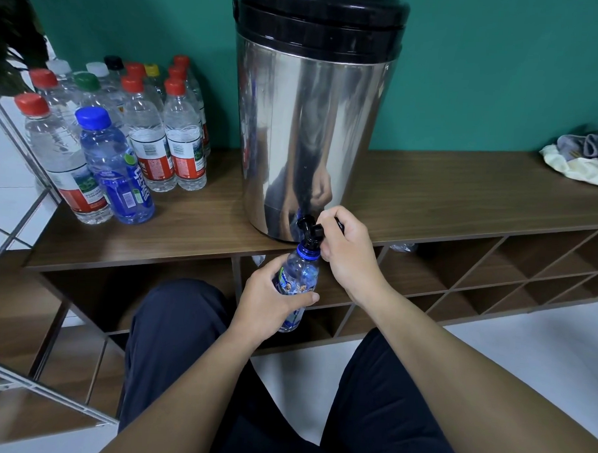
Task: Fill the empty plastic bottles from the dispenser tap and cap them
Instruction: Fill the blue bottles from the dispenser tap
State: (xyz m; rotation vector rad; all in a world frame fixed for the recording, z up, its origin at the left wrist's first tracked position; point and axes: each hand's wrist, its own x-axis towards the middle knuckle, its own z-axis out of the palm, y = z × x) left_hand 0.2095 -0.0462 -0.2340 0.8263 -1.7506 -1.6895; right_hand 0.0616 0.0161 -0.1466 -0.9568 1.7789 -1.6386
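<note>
Under the dispenser tap [310,231], at the table's near edge, the left hand [270,302] grips the blue bottle [297,277], its long axis tilted, mouth meeting the spout. Right hand [346,250], just right of it, clasps the lever.

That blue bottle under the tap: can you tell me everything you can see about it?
The blue bottle is clear, blue-tinted plastic with a printed label showing pictures and a dark blue neck ring. It has no cap on. It stands roughly upright in front of the shelf edge, its open mouth right under the black tap of the steel dispenser. The left hand grips its middle; the right hand holds the tap lever beside its neck. How full it is cannot be told.
</note>
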